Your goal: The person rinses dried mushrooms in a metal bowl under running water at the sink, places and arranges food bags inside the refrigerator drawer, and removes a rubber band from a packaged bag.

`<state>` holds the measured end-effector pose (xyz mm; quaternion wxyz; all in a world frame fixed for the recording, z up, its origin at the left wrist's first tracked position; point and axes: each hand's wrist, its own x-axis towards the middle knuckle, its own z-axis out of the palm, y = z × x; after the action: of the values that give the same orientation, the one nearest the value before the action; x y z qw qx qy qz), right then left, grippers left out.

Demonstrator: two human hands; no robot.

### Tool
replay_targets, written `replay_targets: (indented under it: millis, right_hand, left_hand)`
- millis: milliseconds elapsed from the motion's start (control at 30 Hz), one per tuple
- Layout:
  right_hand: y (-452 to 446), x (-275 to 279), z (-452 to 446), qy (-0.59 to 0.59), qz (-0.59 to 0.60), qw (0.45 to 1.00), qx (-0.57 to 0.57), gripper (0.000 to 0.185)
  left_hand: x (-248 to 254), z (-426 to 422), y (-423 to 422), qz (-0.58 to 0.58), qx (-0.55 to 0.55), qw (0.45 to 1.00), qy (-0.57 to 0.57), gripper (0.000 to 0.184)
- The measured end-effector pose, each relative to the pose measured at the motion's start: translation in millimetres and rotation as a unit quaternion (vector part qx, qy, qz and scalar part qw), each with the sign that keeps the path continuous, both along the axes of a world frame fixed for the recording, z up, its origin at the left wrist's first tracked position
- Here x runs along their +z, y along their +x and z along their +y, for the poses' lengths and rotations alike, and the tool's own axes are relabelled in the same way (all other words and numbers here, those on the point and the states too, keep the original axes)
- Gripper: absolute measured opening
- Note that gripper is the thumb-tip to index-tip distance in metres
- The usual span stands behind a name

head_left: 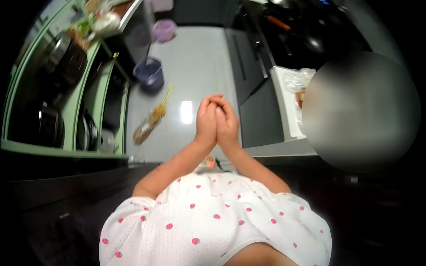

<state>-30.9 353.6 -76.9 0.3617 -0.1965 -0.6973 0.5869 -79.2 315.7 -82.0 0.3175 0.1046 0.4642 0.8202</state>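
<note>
My left hand and my right hand are pressed together in front of me, over the floor. Their fingers are closed and folded over each other at the top. No object shows in either hand, and the inner palms are hidden. Both forearms reach forward from the short sleeves of a white shirt with a strawberry print.
On the pale floor lies a bundle in a clear wrapper with yellow-green stalks. A dark blue bucket and a purple basin stand behind. Green shelves flank the left; dark cabinets and a white sink-like edge the right.
</note>
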Motion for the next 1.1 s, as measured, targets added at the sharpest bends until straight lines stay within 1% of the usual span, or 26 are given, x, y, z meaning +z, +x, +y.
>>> replay_targets:
  millis: [33, 100, 133, 233, 300, 400, 533, 600, 733, 867, 933, 1033, 1100]
  right_hand:
    - [-10.0, 1.1, 14.0, -0.008, -0.007, 1.0, 0.018, 0.024]
    - [-33.3, -7.9, 28.4, -0.036, -0.02, 0.998, 0.045, 0.024]
    - [-45.7, -11.9, 37.1, -0.046, -0.017, 0.998, 0.049, 0.024]
    - [-83.0, -26.5, 61.7, -0.056, -0.037, 0.996, 0.06, 0.024]
    - [-111.2, -33.4, 79.1, -0.062, -0.051, 0.995, 0.065, 0.024]
    - [-165.0, -28.7, 107.5, -0.033, -0.049, 0.997, 0.057, 0.024]
    - [-237.2, -20.1, 131.1, -0.042, -0.046, 0.996, 0.066, 0.025]
    - [-265.1, -20.0, 141.5, -0.03, -0.055, 0.996, 0.059, 0.025]
    - [-305.5, -27.1, 164.4, -0.059, -0.067, 0.994, 0.066, 0.026]
    - [-337.6, -31.5, 186.4, -0.066, -0.102, 0.987, 0.105, 0.025]
    - [-355.8, -37.5, 199.3, -0.056, -0.095, 0.984, 0.14, 0.025]
    - [-383.9, -44.0, 212.4, -0.057, -0.078, 0.974, 0.205, 0.025]
    - [-398.2, -49.2, 215.5, -0.061, -0.098, 0.966, 0.231, 0.025]
  left_hand:
    - [0.6, 11.3, -7.9, -0.016, 0.023, 0.999, -0.019, 0.025]
    - [1.7, 27.4, -30.2, -0.07, 0.037, 0.997, 0.019, 0.025]
    - [-5.5, 35.4, -41.4, -0.077, 0.052, 0.996, 0.011, 0.025]
    - [-24.8, 59.4, -78.6, -0.081, 0.065, 0.995, -0.001, 0.024]
    - [-31.9, 77.6, -106.5, -0.057, 0.077, 0.995, -0.011, 0.023]
    - [-29.3, 105.0, -161.3, -0.066, 0.072, 0.995, 0.012, 0.023]
    - [-23.2, 127.2, -232.0, -0.063, 0.062, 0.996, 0.022, 0.023]
    - [-21.2, 137.7, -263.0, -0.058, 0.06, 0.996, 0.012, 0.023]
    - [-29.1, 161.3, -301.7, -0.069, 0.064, 0.996, -0.01, 0.022]
    - [-37.9, 179.3, -330.7, -0.086, 0.099, 0.991, -0.039, 0.022]
    - [-39.5, 187.6, -347.0, -0.048, 0.129, 0.989, -0.046, 0.023]
    - [-44.7, 196.3, -368.5, -0.03, 0.194, 0.978, -0.068, 0.023]
    - [-48.7, 196.2, -379.1, -0.052, 0.219, 0.972, -0.064, 0.023]
